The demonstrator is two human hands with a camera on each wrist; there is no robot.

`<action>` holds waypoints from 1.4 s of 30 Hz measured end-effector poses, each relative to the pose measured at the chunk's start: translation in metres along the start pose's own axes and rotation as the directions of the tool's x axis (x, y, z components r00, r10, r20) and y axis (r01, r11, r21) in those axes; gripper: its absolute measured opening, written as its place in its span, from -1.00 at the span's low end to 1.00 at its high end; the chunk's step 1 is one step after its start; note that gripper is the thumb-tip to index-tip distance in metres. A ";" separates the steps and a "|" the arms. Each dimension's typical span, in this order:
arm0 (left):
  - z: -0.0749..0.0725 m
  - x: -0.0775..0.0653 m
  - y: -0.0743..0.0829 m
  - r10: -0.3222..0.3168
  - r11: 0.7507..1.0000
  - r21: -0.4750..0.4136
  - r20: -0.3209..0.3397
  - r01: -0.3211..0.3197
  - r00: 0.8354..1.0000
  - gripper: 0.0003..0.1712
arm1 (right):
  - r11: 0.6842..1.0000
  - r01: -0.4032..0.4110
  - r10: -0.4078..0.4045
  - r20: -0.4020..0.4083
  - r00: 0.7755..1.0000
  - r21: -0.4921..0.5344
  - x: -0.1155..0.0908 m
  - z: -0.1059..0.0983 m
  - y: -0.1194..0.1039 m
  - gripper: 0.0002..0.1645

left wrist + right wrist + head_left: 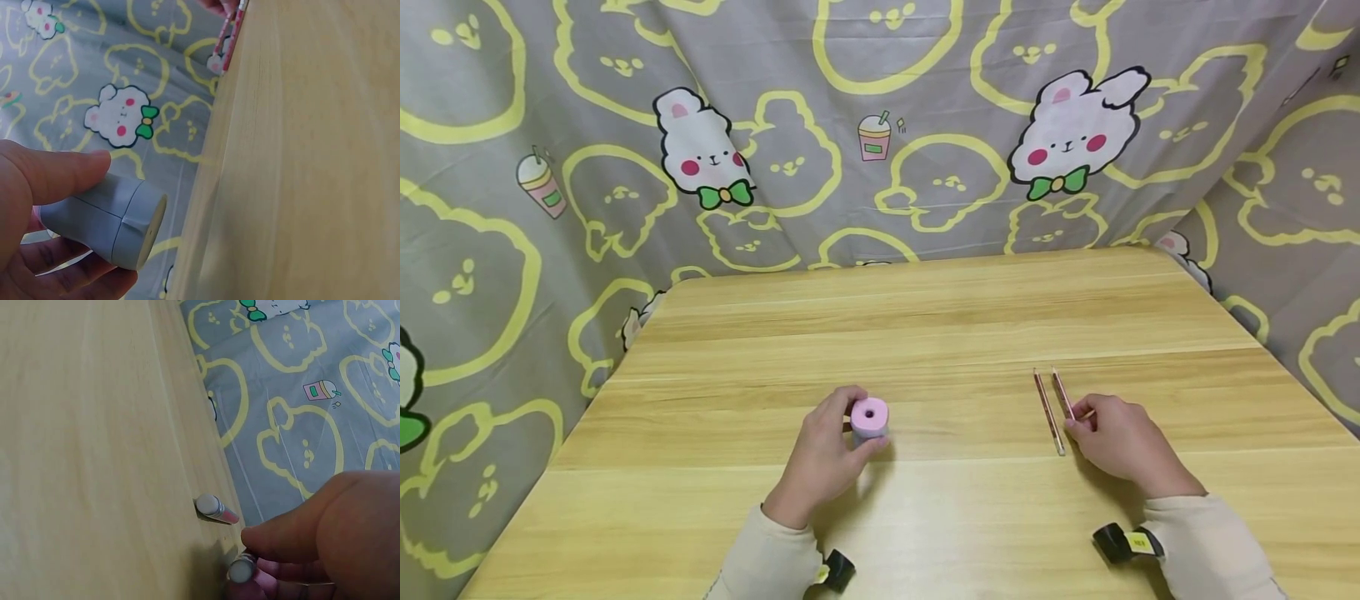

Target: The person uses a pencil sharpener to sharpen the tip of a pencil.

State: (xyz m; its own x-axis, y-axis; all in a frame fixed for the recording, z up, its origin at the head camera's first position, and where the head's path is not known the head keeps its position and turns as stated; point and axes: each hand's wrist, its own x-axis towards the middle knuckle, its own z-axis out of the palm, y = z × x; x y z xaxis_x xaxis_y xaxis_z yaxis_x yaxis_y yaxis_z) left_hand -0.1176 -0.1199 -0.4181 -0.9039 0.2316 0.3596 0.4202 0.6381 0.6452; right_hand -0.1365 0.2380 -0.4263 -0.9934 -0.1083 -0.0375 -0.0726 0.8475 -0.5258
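My left hand (823, 454) grips a small pencil sharpener (869, 418), thumb on one side and fingers round the other. Its pink top faces up and has a round dark hole in the middle. In the left wrist view the sharpener's grey body (94, 212) shows between thumb and fingers. Over on the right, my right hand (1123, 437) pinches a red-striped pencil (1062, 389) near its eraser end, the point aimed away from me. A second pencil (1047, 408) lies on the table just left of it, nearly parallel. Its white eraser (207, 504) shows in the right wrist view.
Both hands work over a wood-grain table (760, 350) with rounded far corners. A grey curtain (925, 100) with cartoon rabbits hangs behind it and along its sides. Each wrist wears a black camera (1112, 543) on a strap over a beige sleeve.
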 end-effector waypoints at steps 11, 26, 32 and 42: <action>0.000 0.001 -0.001 -0.010 1.000 0.000 0.037 0.010 0.999 -0.44 | 1.000 -0.008 0.008 0.034 0.999 -0.007 0.000 -0.002 -0.001 -0.80; 0.001 0.002 -0.003 -0.044 0.999 -0.002 0.087 0.044 0.995 -0.46 | 1.000 -0.005 0.005 0.028 1.000 -0.017 0.000 0.000 -0.001 -0.82; 0.002 0.002 -0.004 -0.045 0.999 0.011 0.097 0.044 0.994 -0.45 | 1.000 -0.013 0.013 0.032 0.999 -0.014 -0.001 -0.001 -0.002 -0.81; 0.001 0.000 -0.005 -0.051 0.998 0.048 0.133 0.045 0.990 -0.45 | 1.000 -0.015 0.015 0.039 0.999 -0.010 -0.002 0.002 -0.002 -0.82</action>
State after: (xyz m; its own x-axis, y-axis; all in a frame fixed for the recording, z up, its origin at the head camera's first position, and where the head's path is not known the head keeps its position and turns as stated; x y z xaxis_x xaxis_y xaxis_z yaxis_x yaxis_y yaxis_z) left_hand -0.1194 -0.1226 -0.4222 -0.9268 0.2942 0.2333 0.3747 0.6826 0.6274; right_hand -0.1345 0.2355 -0.4266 -0.9902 -0.1154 -0.0784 -0.0586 0.8543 -0.5165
